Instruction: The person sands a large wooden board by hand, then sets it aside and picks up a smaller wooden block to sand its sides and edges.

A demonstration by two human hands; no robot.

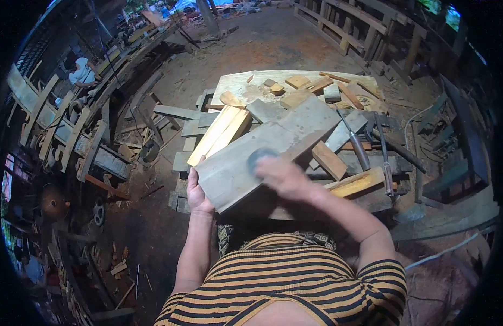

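Observation:
A long grey wooden board [229,157] lies slanted across the workbench, its near end toward my body. My left hand [198,191] grips the board's near left corner, thumb at the edge and the fingers partly hidden. On the board's top face my right hand [278,173] is closed around a dark round object [260,158], blurred by motion. Left of the board rests a pale yellow wood block [220,133]. To the right are a small brown block [329,160], a chisel with a wooden handle [360,151] and a long metal tool [384,157].
Behind the board, a wide pale plank [235,84] bears several wood offcuts. Curved wooden pieces [72,136] stand at the left, where a person in light clothing [83,73] sits farther back. A dark wooden frame [460,146] stands at the right.

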